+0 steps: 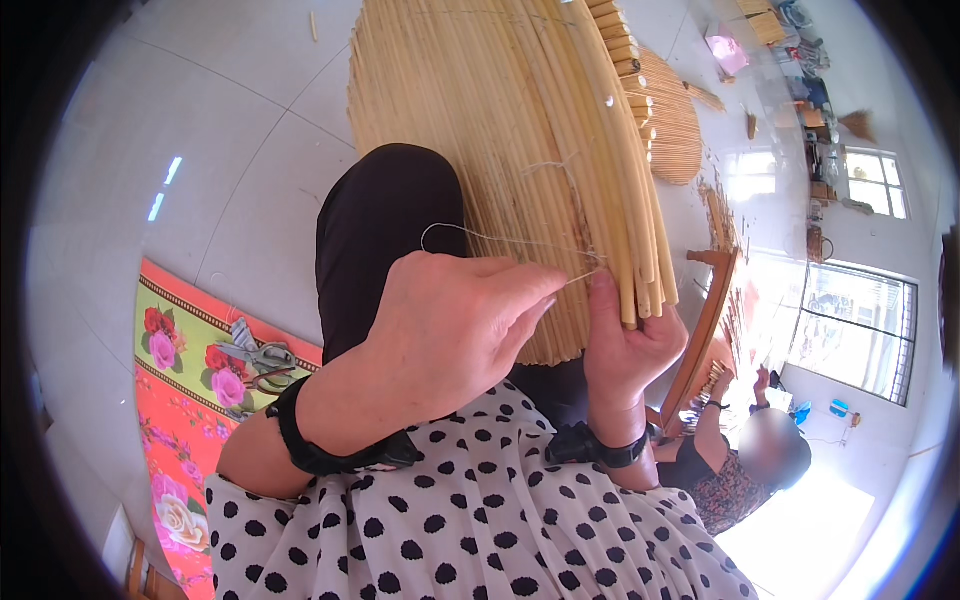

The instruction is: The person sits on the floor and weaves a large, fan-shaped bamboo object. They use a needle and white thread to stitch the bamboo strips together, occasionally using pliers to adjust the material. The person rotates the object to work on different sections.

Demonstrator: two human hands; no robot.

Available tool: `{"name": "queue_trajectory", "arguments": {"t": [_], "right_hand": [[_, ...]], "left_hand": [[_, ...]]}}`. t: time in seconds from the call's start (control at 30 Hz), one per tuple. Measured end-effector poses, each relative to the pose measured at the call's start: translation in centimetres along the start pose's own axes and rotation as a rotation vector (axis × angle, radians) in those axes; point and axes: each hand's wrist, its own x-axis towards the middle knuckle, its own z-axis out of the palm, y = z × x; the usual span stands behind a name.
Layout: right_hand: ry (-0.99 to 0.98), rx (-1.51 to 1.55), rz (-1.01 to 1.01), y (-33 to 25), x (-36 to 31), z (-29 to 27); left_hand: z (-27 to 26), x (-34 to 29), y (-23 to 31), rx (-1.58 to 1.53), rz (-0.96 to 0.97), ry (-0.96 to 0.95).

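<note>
A large mat of pale straw-coloured reed stalks (455,90) leans across my lap and reaches away to the top of the view. My left hand (445,315) pinches a thin pale thread (500,238), pulled short and tight towards the mat's right edge, while a loose loop of it curls above the hand. Around the near end of the thicker edge stalks (622,230) my right hand (635,345) is closed, thumb on top by the thread and fingers underneath. A knotted piece of string (553,163) lies higher on the mat.
Scissors (262,355) rest on a red floral cloth (165,430) at my left. Another round reed mat (668,120) lies on the floor at far right. A wooden frame (705,335) with loose stalks stands at right, near a seated co-worker (740,470). Goods line the far wall.
</note>
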Motion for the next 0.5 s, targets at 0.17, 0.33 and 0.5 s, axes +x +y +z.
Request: {"name": "queue_trajectory", "arguments": {"t": [0.17, 0.33, 0.5], "right_hand": [[0.01, -0.01, -0.018, 0.0, 0.12, -0.04], [0.016, -0.008, -0.025, 0.03, 0.06, 0.06], [0.02, -0.012, -0.011, 0.0, -0.18, 0.18]], "left_hand": [[-0.04, 0.4, 0.29, 0.005, -0.005, 0.018], [-0.1, 0.3, 0.3, 0.013, 0.007, 0.024], [-0.19, 0.24, 0.28, 0.03, 0.021, 0.03]]}}
